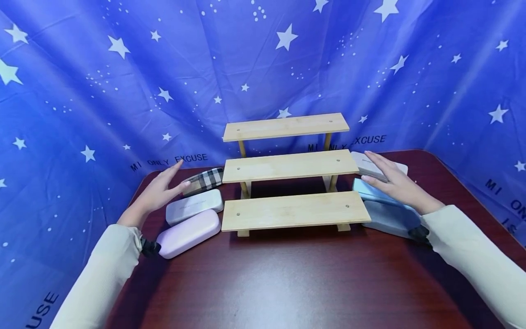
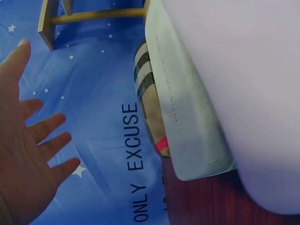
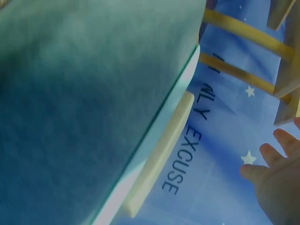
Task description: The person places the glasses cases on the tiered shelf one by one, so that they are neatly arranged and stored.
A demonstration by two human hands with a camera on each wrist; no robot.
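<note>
My left hand [image 1: 158, 191], fingers spread and holding nothing, hovers beside a plaid glasses case [image 1: 208, 179]. In front of that case lie a pale grey-white glasses case [image 1: 195, 207] and a lilac one [image 1: 190, 234], stacked toward the table's near side. Over on the right, my right hand [image 1: 396, 183] is likewise held with straight fingers and no object in it. It overlaps a white case [image 1: 362, 166] and a light blue case [image 1: 365, 189] in the head view. A grey-blue case [image 1: 386, 217] sits nearest on that side, partly covered by the wrist band.
Between the two groups of cases stands a three-tier wooden shelf [image 1: 296, 211] with flat planks on dowel legs. Everything rests on a dark red-brown table [image 1: 267, 278]. A blue star-printed curtain [image 1: 255, 68] hangs close behind and on both sides.
</note>
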